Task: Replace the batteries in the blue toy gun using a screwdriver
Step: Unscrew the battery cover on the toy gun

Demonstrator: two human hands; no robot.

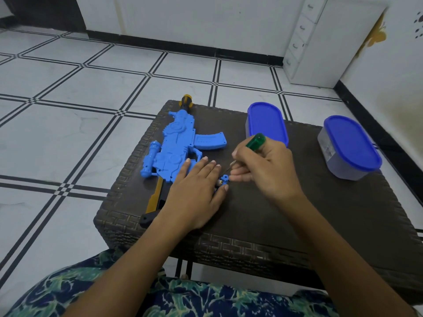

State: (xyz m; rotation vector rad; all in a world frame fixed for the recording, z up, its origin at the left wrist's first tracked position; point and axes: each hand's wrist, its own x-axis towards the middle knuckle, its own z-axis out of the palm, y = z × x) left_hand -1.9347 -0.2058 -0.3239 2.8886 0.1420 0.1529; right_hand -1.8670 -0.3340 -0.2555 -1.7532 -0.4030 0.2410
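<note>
Tub (266, 123) behind right grip (266, 167) with screwdriver (256, 140); left grip (196, 191) overlaps gun (174, 143).

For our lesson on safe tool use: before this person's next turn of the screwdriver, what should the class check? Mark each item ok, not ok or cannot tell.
1. Right hand grips the green screwdriver: ok.
2. Left hand presses flat on the blue toy gun: ok.
3. Gun lies flat on the table: ok.
4. Tip seated in a screw: cannot tell, fingers hide it.
5. Fresh batteries ready: cannot tell; the container by the gun and the container at the table's edge are lidded.
</note>
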